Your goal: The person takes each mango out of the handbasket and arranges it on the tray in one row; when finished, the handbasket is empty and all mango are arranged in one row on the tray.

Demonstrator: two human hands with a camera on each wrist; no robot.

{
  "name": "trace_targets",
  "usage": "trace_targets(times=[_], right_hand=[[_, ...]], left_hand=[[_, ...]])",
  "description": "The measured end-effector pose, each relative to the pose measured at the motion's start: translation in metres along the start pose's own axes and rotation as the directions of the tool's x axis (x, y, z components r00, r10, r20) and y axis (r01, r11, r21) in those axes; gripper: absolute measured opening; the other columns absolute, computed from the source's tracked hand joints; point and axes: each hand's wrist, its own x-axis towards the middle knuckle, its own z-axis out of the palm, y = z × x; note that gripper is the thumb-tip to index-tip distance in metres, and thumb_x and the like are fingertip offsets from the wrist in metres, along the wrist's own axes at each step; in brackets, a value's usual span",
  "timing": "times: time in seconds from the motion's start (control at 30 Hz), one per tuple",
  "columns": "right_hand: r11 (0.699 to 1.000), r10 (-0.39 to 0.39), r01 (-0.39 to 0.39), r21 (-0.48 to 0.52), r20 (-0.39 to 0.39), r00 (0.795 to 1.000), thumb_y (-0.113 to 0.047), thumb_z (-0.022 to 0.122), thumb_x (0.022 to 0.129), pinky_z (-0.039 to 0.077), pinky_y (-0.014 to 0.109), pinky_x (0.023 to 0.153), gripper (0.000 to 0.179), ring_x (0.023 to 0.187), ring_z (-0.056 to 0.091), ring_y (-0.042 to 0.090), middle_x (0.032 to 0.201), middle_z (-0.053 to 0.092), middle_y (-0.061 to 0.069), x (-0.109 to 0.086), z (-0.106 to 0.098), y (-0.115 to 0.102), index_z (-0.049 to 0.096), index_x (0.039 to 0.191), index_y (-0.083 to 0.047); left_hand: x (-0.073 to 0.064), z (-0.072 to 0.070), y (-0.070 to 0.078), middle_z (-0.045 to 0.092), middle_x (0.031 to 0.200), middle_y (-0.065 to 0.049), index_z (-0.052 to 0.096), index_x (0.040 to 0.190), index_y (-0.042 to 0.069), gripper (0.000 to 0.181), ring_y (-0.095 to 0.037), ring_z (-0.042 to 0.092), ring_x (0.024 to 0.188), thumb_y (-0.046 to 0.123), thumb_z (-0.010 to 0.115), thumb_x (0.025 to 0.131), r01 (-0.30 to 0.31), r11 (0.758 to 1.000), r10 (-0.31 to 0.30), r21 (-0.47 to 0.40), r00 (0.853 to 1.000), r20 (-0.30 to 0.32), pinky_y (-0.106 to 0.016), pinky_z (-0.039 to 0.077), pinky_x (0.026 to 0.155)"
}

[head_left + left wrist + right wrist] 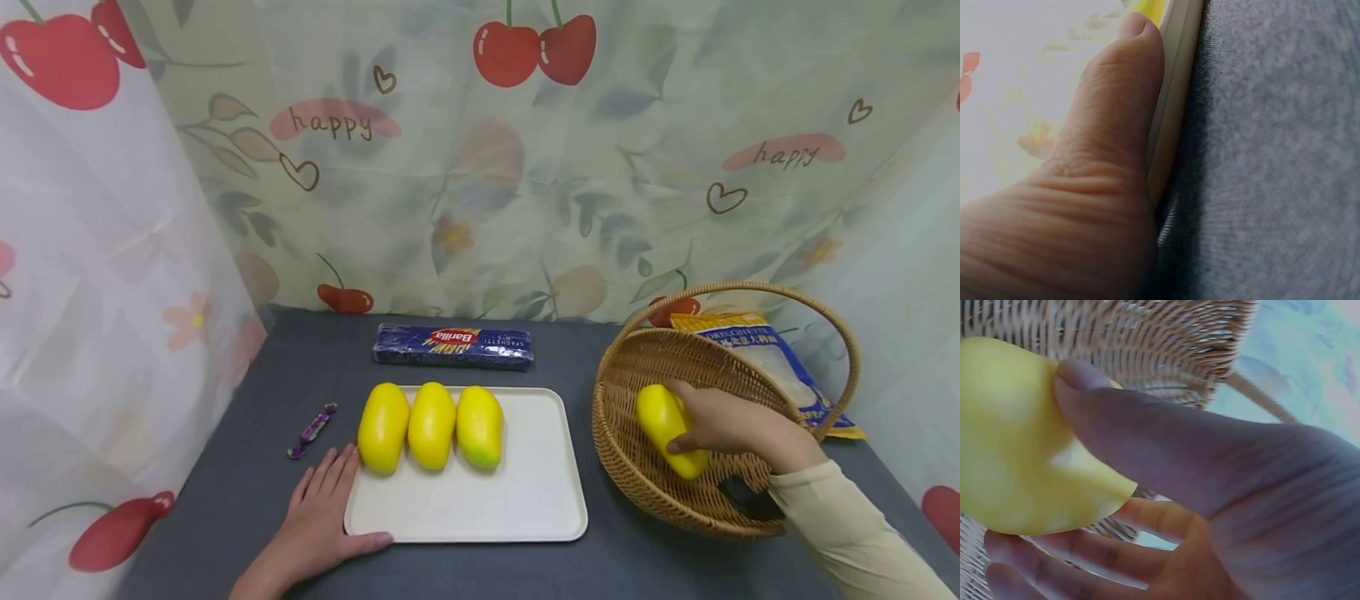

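Inside the wicker basket [611, 446], my right hand [716, 421] grips a yellow mango [663, 421]. In the right wrist view the thumb presses one side of the mango [1016, 444] and the fingers lie along the other. My left hand [318, 508] lies at the left end of a white tray [525, 492], fingers straight beside it and thumb along its front rim. Three more mangoes stand side by side on the tray's left part: the left one [384, 429], the middle one [432, 425] and the greenish-tipped right one [480, 427].
Behind the tray lies a blue spaghetti pack [453, 346]. A wrapped candy [312, 431] is left of the tray. A yellow and blue bag [772, 358] sits behind the basket, whose tall handle [750, 288] arches over it. Printed curtains surround the grey table [225, 500].
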Motion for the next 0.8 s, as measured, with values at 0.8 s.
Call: trace_targets(times=[0.8], right_hand=[[0.99,-0.141,0.137,-0.032,-0.193,0.971,-0.038,0.076,0.08,0.048,0.036,0.072,0.092,0.085,0.055,0.018,0.114,0.059,0.016,-0.043,-0.013,-0.048,0.026,0.145,0.004]], left_hand=[[-0.001,-0.001,0.001,0.019,0.157,-0.021,0.017,0.152,-0.001,0.131,-0.04,0.011,0.143,0.087,0.056,0.062,-0.001,1.0,0.001,-0.002,1.0,-0.004,-0.061,0.006,0.111]])
